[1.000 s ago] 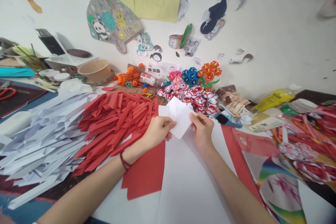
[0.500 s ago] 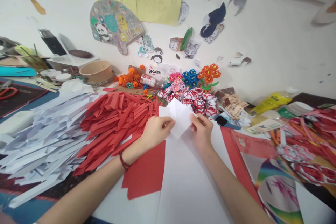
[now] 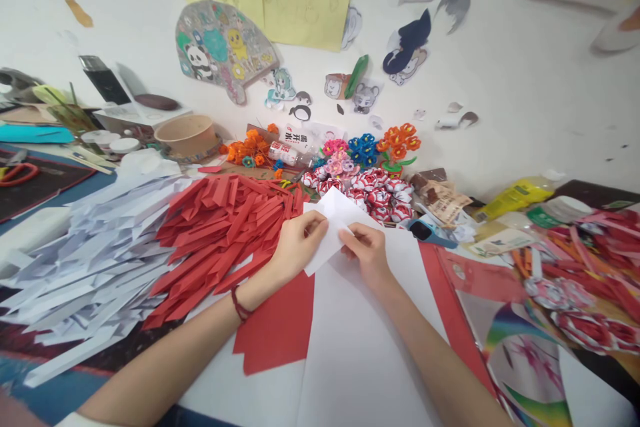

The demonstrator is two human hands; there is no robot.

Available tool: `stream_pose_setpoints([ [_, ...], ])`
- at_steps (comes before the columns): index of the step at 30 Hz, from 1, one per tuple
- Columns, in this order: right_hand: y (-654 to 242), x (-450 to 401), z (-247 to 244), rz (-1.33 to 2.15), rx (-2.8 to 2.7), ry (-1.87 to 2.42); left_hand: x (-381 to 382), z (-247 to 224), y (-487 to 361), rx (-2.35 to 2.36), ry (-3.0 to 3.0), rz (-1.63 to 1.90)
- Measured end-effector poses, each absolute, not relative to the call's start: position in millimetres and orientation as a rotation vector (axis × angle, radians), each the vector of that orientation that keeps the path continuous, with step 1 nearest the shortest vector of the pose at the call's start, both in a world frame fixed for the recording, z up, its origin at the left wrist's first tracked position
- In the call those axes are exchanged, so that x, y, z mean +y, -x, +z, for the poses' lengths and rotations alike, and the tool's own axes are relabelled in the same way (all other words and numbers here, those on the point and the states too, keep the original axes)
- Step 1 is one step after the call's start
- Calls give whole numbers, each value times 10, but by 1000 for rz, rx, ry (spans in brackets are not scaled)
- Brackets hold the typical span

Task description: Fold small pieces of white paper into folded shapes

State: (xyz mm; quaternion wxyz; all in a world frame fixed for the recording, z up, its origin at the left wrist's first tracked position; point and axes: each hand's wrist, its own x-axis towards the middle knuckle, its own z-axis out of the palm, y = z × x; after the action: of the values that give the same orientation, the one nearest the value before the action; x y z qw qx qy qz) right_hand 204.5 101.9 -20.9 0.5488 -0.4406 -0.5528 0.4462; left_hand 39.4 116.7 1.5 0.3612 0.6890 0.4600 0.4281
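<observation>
A small folded white paper (image 3: 334, 213) is held up between my two hands, its pointed top facing the wall. My left hand (image 3: 300, 243) pinches its left side with thumb and fingers. On the right, my right hand (image 3: 366, 250) has its curled fingers closed on the paper's lower right part. Below the hands lies a large white sheet (image 3: 360, 347), with red paper (image 3: 277, 333) beside it under my left forearm. Folded red strips (image 3: 225, 233) and folded white strips (image 3: 100, 260) form two piles at the left.
Red-and-white paper flowers (image 3: 377, 197) and orange flowers (image 3: 399, 140) stand along the wall. A blue smartwatch (image 3: 431, 232) lies right of the hands. Further right are a yellow bottle (image 3: 520, 197) and colored strips. Red scissors (image 3: 19, 173) rest at far left.
My right hand has moved left and inward along the paper. The paper has turned, its lower corner now pointing down and left. The camera view has shifted slightly.
</observation>
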Motion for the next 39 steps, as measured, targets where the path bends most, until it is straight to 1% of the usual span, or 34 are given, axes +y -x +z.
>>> stream_pose_setpoints([
  [4,-2022,1017,-215,1131,-1321,1057,1162,41,-389,1147,-1892,1025],
  [7,-1999,1014,-204,1102,-1363,1078,1143,62,-403,1135,-1949,965],
  [19,-1996,950,-158,648,-1653,1167,1177,81,-377,1257,-2003,837],
  [27,-2052,949,-97,428,-1633,1214,1192,58,-371,1286,-1916,854],
  [35,-2052,929,-109,418,-1599,1215,1182,84,-360,1323,-1942,863],
  [39,-2116,952,-121,437,-1484,1232,1207,70,-348,1345,-1926,836],
])
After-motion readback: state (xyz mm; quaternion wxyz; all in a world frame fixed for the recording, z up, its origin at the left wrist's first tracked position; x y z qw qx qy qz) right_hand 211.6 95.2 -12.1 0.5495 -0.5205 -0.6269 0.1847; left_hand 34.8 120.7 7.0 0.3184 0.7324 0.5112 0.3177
